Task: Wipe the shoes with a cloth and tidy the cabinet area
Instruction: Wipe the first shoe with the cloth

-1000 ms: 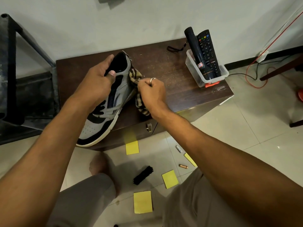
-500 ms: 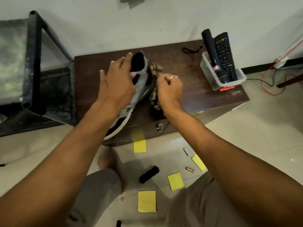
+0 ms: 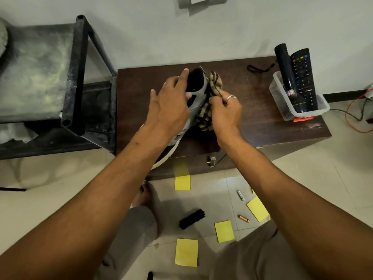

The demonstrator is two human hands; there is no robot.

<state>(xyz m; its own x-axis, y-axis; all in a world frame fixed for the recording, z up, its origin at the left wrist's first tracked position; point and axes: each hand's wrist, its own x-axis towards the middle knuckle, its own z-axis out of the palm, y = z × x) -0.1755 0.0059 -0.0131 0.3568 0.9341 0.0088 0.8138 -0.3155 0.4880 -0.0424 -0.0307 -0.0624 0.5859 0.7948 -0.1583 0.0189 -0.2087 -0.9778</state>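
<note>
On the cabinet [image 3: 262, 126] top, a grey, black and white shoe [image 3: 198, 85] lay tilted, its toe jutting past the front edge and its heel towards the middle. The left hand [image 3: 171, 106] clasped the heel collar, fingers spread over the opening and thumb against the side. The right hand [image 3: 226, 110] pinched a checked cloth [image 3: 209, 106] bunched against the shoe's heel side. At the right edge stood a plastic tub [image 3: 281, 104] holding a remote [image 3: 302, 77] and a torch [image 3: 285, 69].
</note>
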